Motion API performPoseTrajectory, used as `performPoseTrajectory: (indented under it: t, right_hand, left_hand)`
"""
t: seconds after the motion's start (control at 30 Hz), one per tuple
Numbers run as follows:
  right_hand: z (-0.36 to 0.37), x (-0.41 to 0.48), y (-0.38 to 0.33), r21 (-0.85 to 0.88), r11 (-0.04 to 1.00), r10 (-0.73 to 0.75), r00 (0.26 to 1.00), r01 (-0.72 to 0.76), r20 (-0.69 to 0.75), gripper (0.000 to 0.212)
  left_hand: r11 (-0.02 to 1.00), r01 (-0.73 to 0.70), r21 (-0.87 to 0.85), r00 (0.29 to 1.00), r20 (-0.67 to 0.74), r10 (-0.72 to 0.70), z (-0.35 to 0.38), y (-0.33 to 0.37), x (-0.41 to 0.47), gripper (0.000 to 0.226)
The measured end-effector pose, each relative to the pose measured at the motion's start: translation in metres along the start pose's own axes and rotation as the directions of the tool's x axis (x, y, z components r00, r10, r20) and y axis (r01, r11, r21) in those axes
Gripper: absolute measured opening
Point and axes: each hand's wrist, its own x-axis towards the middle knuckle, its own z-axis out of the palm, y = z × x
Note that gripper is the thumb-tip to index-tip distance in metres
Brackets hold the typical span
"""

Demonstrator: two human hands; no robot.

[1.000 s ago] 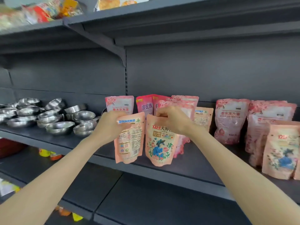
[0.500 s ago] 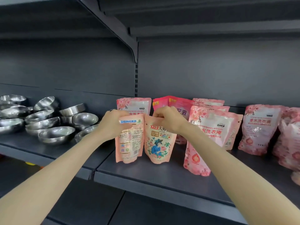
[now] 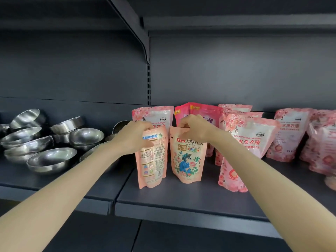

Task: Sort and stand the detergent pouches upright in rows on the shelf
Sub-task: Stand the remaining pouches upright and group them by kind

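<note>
Fingers (image 3: 184, 124) of each hand are pinched on a pouch top: left hand (image 3: 133, 138) on the back-facing pouch (image 3: 153, 166), right hand (image 3: 197, 129) on the flowered pouch (image 3: 188, 160), both steadied upright near the shelf (image 3: 181, 200) front.

The left hand (image 3: 135, 138) grips the top of a peach plastic pouch showing its back label (image 3: 152, 160). The right hand (image 3: 195, 128) pinches a peach pouch printed with a blue-coated figure (image 3: 188, 160). Both stand upright on the dark grey metal shelf (image 3: 181, 199). Pink floral pouches (image 3: 252, 140) stand at 3 o'clock and shiny steel bowls (image 3: 52, 159) at 9 o'clock.
</note>
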Motion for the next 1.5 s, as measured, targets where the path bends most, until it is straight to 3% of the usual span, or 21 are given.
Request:
performPoseTrajectory:
  t: [0.3, 0.47, 0.67, 0.8, 1.0, 1.23, 1.33, 1.5]
  right_hand:
    - [-0.003, -0.006, -0.008, -0.12, 0.99, 0.074, 0.997, -0.071, 0.016, 0.015]
    - [-0.021, -0.013, -0.01, -0.137, 0.988, 0.069, 0.997, -0.073, -0.04, 0.028]
    - [-0.064, -0.01, -0.005, -0.222, 0.971, 0.059, 0.99, -0.085, -0.125, 0.022]
    - [-0.09, 0.001, 0.023, -0.171, 0.974, 0.12, 0.979, -0.147, -0.163, 0.023]
    - [-0.104, 0.035, 0.08, -0.236, 0.955, 0.171, 0.983, -0.18, -0.059, 0.029]
    - [-0.106, 0.073, 0.125, -0.23, 0.967, 0.142, 0.981, -0.109, 0.13, 0.036]
    - [-0.102, 0.088, 0.139, -0.182, 0.98, 0.119, 0.971, -0.081, 0.208, 0.034]
    - [-0.09, 0.108, 0.151, -0.182, 0.983, 0.078, 0.95, -0.023, 0.304, 0.017]
  left_hand:
    - [0.993, -0.098, 0.057, 0.995, 0.0, 0.098, -0.004, -0.004, 0.009, 0.041]
    - [0.977, -0.199, 0.072, 0.979, -0.039, 0.202, -0.012, 0.004, 0.016, 0.033]
    - [0.95, -0.312, -0.021, 0.948, -0.072, 0.31, -0.023, 0.032, 0.048, 0.02]
    - [0.934, -0.357, -0.019, 0.934, -0.038, 0.356, -0.02, 0.046, 0.091, 0.014]
    - [0.919, -0.391, 0.052, 0.919, 0.087, 0.386, 0.0, 0.067, 0.165, 0.021]
    - [0.902, -0.405, 0.15, 0.901, 0.235, 0.365, 0.022, 0.082, 0.236, 0.053]
    - [0.919, -0.376, 0.122, 0.897, 0.295, 0.328, 0.028, 0.083, 0.253, 0.049]
    - [0.929, -0.358, 0.09, 0.896, 0.312, 0.315, 0.039, 0.082, 0.265, 0.016]
